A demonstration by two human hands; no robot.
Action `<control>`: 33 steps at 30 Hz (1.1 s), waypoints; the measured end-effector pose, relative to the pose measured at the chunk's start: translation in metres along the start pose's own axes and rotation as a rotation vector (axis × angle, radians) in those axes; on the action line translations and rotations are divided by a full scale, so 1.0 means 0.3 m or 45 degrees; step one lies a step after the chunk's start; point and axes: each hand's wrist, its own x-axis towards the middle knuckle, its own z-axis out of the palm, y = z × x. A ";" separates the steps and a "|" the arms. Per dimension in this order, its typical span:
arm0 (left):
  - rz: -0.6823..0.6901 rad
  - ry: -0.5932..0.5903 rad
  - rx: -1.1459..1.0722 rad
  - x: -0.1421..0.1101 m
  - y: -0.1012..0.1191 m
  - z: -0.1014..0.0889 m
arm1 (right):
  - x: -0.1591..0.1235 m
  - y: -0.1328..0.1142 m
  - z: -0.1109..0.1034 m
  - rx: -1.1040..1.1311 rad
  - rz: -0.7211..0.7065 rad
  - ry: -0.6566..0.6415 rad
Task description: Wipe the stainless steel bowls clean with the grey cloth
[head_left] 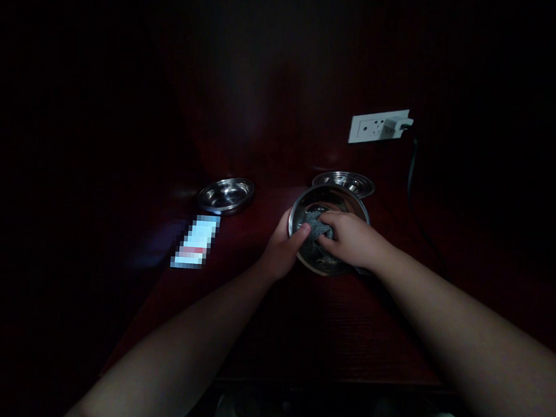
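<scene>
A shiny metal bowl (360,209) is tilted toward me above the dark red table. My left hand (282,250) grips its left rim, thumb inside and the other fingers behind the wall. Inside the bowl, my right hand (347,237) is closed on a grey patterned cloth (322,227), which is pressed against the inner surface. Part of the cloth is hidden under my fingers. Just behind the held bowl lies a second metal dish (344,176), partly covered by it.
Another metal bowl (226,195) sits on the table (336,333) to the left. In front of it is a lit, blurred-out phone screen (196,241). A wall socket (379,126) holds a plug, and a dark cable (411,173) runs down at the right. The surroundings are very dark.
</scene>
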 end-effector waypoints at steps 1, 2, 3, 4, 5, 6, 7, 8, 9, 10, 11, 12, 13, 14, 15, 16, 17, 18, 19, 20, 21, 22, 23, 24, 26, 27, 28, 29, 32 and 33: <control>0.002 0.002 0.000 0.000 0.001 0.000 | -0.001 -0.001 -0.001 0.001 -0.004 0.001; 0.005 0.000 -0.001 0.000 0.001 0.000 | -0.001 -0.003 -0.001 0.005 -0.007 0.001; 0.007 -0.003 -0.004 -0.001 0.001 0.001 | -0.001 -0.004 -0.002 0.010 -0.007 0.001; 0.008 -0.006 -0.006 -0.001 0.002 0.001 | -0.002 -0.005 -0.002 0.018 -0.008 -0.001; 0.008 -0.008 -0.006 -0.001 0.001 0.001 | -0.002 -0.006 -0.003 0.026 -0.009 -0.005; 0.008 -0.008 -0.005 -0.001 0.001 0.002 | -0.002 -0.006 -0.003 0.033 -0.007 -0.009; 0.008 -0.007 -0.003 0.000 0.001 0.002 | -0.002 -0.006 -0.003 0.037 -0.003 -0.011; 0.007 -0.007 0.000 0.000 0.001 0.002 | -0.002 -0.006 -0.002 0.040 0.002 -0.013; 0.008 -0.004 0.002 0.000 0.001 0.002 | -0.001 -0.006 -0.001 0.043 0.008 -0.015; 0.009 0.000 0.005 0.000 0.001 0.003 | -0.001 -0.005 0.000 0.045 0.012 -0.015; 0.010 0.004 0.007 0.000 0.001 0.003 | -0.001 -0.004 0.001 0.047 0.014 -0.014; 0.010 0.006 0.009 0.000 0.001 0.003 | -0.001 -0.003 0.002 0.047 0.014 -0.015; 0.010 0.009 0.008 0.000 0.001 0.003 | -0.001 -0.002 0.003 0.046 0.012 -0.019; 0.010 0.011 0.006 -0.001 0.002 0.004 | -0.001 -0.001 0.004 0.046 0.009 -0.024; 0.009 0.011 0.004 -0.001 0.002 0.004 | 0.000 -0.001 0.004 0.048 0.006 -0.029; 0.008 0.009 0.002 -0.001 0.002 0.004 | 0.000 0.000 0.004 0.053 0.005 -0.034; 0.008 0.005 0.001 -0.001 0.002 0.004 | 0.000 0.000 0.004 0.060 0.004 -0.039; 0.010 0.003 0.001 -0.002 0.002 0.004 | -0.001 -0.001 0.004 0.065 0.006 -0.040; 0.012 0.001 0.002 -0.001 0.002 0.004 | -0.001 -0.002 0.003 0.067 0.009 -0.038; 0.015 0.002 0.006 -0.001 0.002 0.004 | -0.001 -0.003 0.003 0.064 0.011 -0.034; 0.021 0.006 0.009 -0.001 0.002 0.004 | -0.001 -0.004 0.002 0.058 0.010 -0.031; 0.027 0.010 0.013 -0.001 0.002 0.004 | -0.001 -0.006 0.001 0.054 0.006 -0.028; 0.032 0.011 0.017 0.000 0.002 0.003 | -0.002 -0.007 0.001 0.053 0.000 -0.028; 0.036 0.009 0.022 0.000 0.001 0.002 | -0.002 -0.009 0.001 0.053 -0.006 -0.027; 0.037 0.000 0.029 0.001 0.001 0.001 | -0.002 -0.011 0.000 0.060 -0.018 -0.029; 0.033 0.001 0.034 0.001 0.001 0.000 | -0.002 -0.012 0.001 0.066 -0.026 -0.034; 0.029 0.006 0.040 0.001 0.001 -0.001 | -0.003 -0.012 0.001 0.074 -0.036 -0.042; 0.026 0.013 0.045 0.002 0.001 -0.001 | -0.003 -0.012 0.002 0.082 -0.048 -0.053; 0.023 0.023 0.054 0.002 0.005 0.001 | -0.005 -0.010 0.005 0.097 -0.069 -0.087; 0.027 0.025 0.055 0.002 0.007 0.002 | -0.006 -0.009 0.007 0.102 -0.072 -0.096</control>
